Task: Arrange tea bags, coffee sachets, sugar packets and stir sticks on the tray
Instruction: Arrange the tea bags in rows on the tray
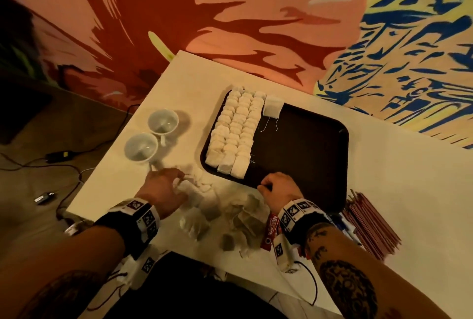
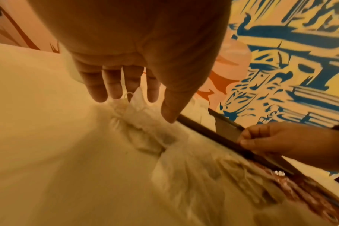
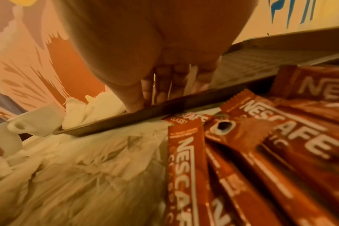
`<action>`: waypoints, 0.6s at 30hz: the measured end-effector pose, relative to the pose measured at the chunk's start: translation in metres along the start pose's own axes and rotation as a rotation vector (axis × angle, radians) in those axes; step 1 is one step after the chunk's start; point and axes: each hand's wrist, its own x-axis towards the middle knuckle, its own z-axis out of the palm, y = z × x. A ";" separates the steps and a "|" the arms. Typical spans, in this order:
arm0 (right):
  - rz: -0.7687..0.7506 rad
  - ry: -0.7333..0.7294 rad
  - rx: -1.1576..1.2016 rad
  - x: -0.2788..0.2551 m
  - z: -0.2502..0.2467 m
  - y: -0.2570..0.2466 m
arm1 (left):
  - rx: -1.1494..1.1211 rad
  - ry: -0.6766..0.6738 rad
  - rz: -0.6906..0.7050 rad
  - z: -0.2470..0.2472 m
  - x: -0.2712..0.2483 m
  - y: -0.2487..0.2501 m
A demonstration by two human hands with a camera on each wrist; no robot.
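My left hand [image 1: 163, 185] reaches, fingers spread, into loose tea bags [image 1: 204, 206] while my right hand [image 1: 277, 190] pinches the tray [image 1: 307, 144] rim, likely steadying it.

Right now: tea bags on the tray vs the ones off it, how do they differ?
The tea bags on the tray lie in three neat overlapping rows at the left of the tray; the loose tea bags lie in a jumbled heap on the table by the tray's near edge. The left hand reaches over the heap; no hand touches the rows; the right hand rests on the tray's rim. Both sets look like the same pale bags.
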 end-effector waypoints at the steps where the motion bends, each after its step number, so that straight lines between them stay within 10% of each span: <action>1: -0.009 0.002 -0.003 -0.002 0.000 0.000 | 0.041 -0.021 0.016 0.008 0.000 -0.005; 5: -0.024 -0.019 0.006 -0.009 0.000 0.000 | 0.087 -0.045 0.068 0.030 -0.002 -0.005; 18: -0.001 -0.019 0.082 -0.020 -0.010 0.000 | -0.806 0.070 0.123 0.002 -0.009 0.012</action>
